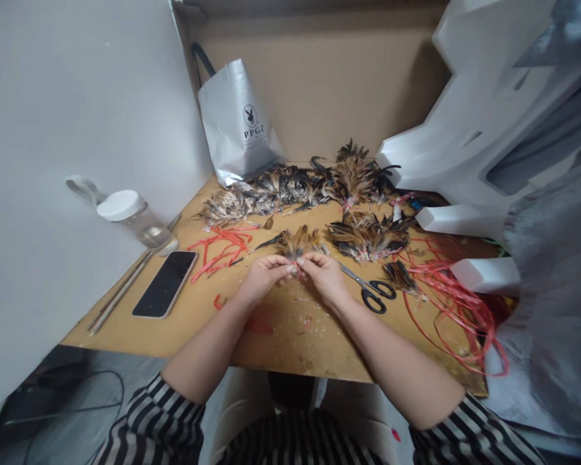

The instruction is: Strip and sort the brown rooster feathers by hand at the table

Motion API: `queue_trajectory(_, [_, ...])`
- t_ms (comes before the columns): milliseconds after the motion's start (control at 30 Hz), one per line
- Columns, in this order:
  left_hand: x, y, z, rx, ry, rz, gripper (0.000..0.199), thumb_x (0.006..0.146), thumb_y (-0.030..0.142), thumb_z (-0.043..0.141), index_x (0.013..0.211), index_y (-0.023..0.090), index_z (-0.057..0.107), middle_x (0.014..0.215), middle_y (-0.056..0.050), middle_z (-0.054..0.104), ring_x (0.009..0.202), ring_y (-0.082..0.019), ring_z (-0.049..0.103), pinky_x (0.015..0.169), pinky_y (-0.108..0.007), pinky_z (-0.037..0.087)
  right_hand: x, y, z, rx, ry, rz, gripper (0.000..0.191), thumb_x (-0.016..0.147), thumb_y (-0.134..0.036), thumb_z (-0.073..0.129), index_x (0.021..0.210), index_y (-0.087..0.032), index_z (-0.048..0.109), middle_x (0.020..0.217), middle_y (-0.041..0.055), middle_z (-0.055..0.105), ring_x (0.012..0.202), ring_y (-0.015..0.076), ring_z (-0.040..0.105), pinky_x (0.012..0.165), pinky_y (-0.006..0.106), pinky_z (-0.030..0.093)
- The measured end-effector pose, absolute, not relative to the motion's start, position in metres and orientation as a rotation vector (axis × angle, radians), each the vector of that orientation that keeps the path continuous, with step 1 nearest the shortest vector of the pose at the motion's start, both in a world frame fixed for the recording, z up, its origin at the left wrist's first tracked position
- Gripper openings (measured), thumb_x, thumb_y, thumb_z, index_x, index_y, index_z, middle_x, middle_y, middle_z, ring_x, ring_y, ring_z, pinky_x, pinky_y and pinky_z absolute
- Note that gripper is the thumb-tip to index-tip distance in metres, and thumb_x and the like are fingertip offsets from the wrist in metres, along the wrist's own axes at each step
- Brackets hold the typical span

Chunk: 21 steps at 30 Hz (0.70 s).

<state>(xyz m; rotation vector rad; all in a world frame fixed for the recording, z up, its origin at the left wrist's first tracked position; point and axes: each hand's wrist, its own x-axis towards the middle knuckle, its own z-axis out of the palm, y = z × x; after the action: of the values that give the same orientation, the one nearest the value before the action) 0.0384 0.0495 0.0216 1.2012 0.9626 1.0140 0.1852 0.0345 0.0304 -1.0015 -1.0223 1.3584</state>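
Brown and black feathers form a small bunch in the middle of the table, fanned away from me. My left hand pinches its base from the left. From the other side my right hand grips the same base, thumbs and fingertips almost meeting. A bit of red or pink shows between the fingertips; I cannot make out exactly what it is. Just right of my right hand lie scissors with black handles, their blades partly hidden. Red plastic strips are scattered left of the bunch.
More feather bunches and a long feather pile lie behind my hands. A phone, a clear bottle and thin sticks are at left. A silver bag stands at the back. Tangled red strips lie at right beside white foam.
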Motion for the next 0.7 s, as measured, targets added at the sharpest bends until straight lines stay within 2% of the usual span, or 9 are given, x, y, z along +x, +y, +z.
queue_trajectory(167, [0.037, 0.052, 0.021, 1.202, 0.965, 1.089, 0.028, 0.059, 0.034, 0.072, 0.072, 0.012, 0.061, 0.056, -0.001, 0.060, 0.045, -0.007, 0.047, 0.047, -0.020, 0.035, 0.184, 0.035, 0.031, -1.094, -1.093, 1.314, 0.023, 0.059, -0.036, 0.069, 0.067, -0.015, 0.061, 0.058, 0.0003, 0.061, 0.046, 0.0082, 0.046, 0.047, 0.021, 0.034])
queue_trajectory(400, [0.034, 0.053, 0.022, 1.198, 0.964, 1.076, 0.028, 0.060, 0.033, 0.072, 0.073, 0.012, 0.061, 0.055, 0.000, 0.057, 0.041, -0.004, 0.042, 0.043, -0.018, 0.029, 0.183, 0.036, 0.032, -1.121, -1.250, 1.230, 0.020, 0.063, -0.034, 0.065, 0.065, -0.015, 0.061, 0.056, 0.0006, 0.060, 0.047, 0.0094, 0.047, 0.048, 0.022, 0.035])
queue_trajectory(533, [0.029, 0.053, 0.021, 1.075, 0.838, 0.978, 0.026, 0.061, 0.032, 0.072, 0.074, 0.013, 0.060, 0.057, 0.000, 0.058, 0.043, -0.004, 0.043, 0.044, -0.018, 0.027, 0.187, 0.035, 0.034, -0.994, -1.290, 1.323, 0.020, 0.065, -0.036, 0.065, 0.066, -0.016, 0.059, 0.056, -0.0011, 0.058, 0.048, 0.0090, 0.046, 0.050, 0.022, 0.035])
queue_trajectory(700, [0.026, 0.052, 0.020, 0.984, 0.747, 0.908, 0.024, 0.060, 0.028, 0.074, 0.073, 0.013, 0.060, 0.060, -0.001, 0.058, 0.051, -0.006, 0.049, 0.048, -0.017, 0.031, 0.190, 0.037, 0.030, -0.859, -1.307, 1.500, 0.020, 0.068, -0.035, 0.065, 0.069, -0.015, 0.061, 0.055, -0.0009, 0.057, 0.047, 0.0078, 0.044, 0.049, 0.022, 0.032])
